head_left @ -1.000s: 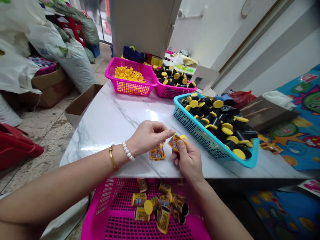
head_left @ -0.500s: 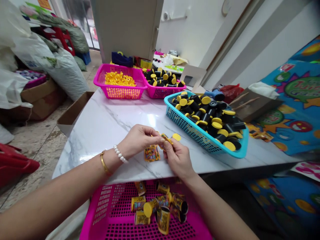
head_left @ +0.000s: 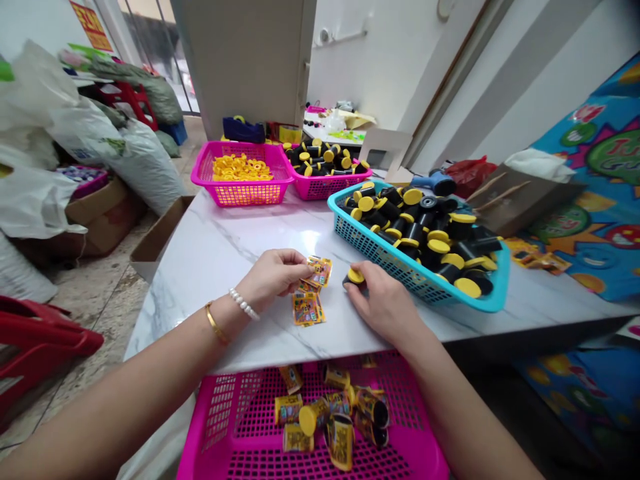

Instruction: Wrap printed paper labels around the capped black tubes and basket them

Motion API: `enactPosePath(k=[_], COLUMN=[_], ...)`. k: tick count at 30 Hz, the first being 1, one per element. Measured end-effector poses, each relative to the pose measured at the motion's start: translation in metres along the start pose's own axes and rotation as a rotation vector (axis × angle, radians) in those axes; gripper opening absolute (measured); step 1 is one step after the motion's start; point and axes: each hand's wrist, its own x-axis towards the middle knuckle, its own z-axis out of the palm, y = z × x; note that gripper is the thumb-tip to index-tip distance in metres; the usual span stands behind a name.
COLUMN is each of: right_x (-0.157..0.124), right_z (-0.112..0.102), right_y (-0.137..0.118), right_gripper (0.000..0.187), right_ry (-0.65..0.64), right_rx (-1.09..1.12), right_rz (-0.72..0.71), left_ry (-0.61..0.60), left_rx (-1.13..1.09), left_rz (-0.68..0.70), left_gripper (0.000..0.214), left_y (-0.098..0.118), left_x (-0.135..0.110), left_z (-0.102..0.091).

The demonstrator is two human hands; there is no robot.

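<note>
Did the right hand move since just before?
Yes: judged against the blue basket, the right hand has moved rightward, closer to it.

From afar I see what looks like a small workshop: bulging white plastic sacks [head_left: 150,165] on a speckled stone floor [head_left: 111,277], a turquoise perforated plastic basket [head_left: 387,258] heaped with yellow-capped black cylinders [head_left: 413,232] on a marble-patterned white table [head_left: 220,247].

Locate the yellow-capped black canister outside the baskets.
In the head view, the canister is just right of centre, in the right hand, between the printed orange labels on its left and the turquoise basket on its right.
</note>
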Motion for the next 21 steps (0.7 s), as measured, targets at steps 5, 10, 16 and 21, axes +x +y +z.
enactPosePath(k=[5,10,16,21], right_x=[-0.006,-0.021,-0.017,-0.016], right_z=[-0.013,-0.026,-0.01,-0.013], right_y=[-0.011,-0.042,-0.052,-0.05], right_gripper=[0.025,0.023,0.026,0.032], right_ry=[0.213,0.241,-0.034,0.049], right_rx=[0.063,0.524,1.09,1.213], right_rz=[-0.051,0.165,0.47,0.55], left_ry=[0.086,-0.018,-0.179,-0.153], left_rx=[0.062,0.075,0.066,0.097], left_rz=[0.013,0.083,0.119,0.131], left_gripper=[0.008,0.007,0.008,0.011], left_y=[0.003,0.009,0.009,0.007], left_x=[-0.001,-0.012,-0.018,-0.016], left_z=[-0.001,0.006,0.01,0.006])
